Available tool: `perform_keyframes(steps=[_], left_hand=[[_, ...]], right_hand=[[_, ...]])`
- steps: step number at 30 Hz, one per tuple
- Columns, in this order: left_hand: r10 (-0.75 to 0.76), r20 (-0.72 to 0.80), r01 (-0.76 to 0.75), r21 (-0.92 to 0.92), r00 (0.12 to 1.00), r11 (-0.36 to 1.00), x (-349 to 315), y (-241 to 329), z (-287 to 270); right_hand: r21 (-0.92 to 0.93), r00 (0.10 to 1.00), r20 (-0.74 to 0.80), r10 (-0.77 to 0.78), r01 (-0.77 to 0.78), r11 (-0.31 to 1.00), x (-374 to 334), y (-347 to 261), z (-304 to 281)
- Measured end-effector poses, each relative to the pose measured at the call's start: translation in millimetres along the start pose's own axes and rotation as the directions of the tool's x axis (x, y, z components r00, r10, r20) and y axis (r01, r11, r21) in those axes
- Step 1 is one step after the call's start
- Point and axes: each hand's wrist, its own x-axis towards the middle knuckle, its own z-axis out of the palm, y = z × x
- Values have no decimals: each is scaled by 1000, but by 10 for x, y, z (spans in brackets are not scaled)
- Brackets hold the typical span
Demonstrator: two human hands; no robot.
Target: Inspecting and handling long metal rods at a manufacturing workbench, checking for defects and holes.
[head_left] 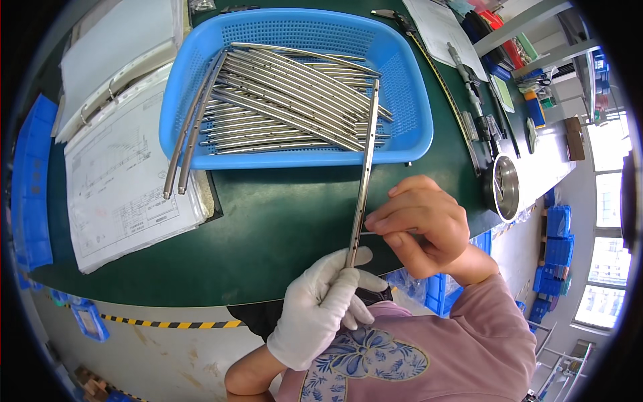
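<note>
- As we look down, the green table (268, 241) spreads beneath everything, its near edge bowing toward us.
- On it sits our blue perforated basket (288, 159), holding a heap of slim metal rods (288, 94) in crossing layers.
- Left of that lies an open ring binder (127, 167), a printed drawing uppermost.
- Two rods (193, 144) lean over the basket's front rim, near its left corner.
- The held rod (362, 194), dotted with small dark holes, has its far end over the basket.
- Our left hand (315, 308), white-gloved, grips that rod's near end — fingers and thumb closed round it.
- Our right hand (429, 231), bare, is just beside the rod, fingers curled — we cannot tell whether they pinch anything.
- Near the table's right edge sits a round metal bowl (512, 191).
</note>
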Motion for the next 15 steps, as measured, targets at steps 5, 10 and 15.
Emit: perform_keyframes(steps=[5,10,15], left_hand=[[15,-89,-11,38,996,999,24,-31,51],[71,-118,-58,114,990,992,35,-22,72],[99,-117,-99,1,988,995,73,-38,90]], right_hand=[[-3,996,75,-45,45,999,47,-21,-41],[-16,991,129,-22,25,1000,24,21,-113],[-33,992,129,-5,9,999,-27,20,-161]])
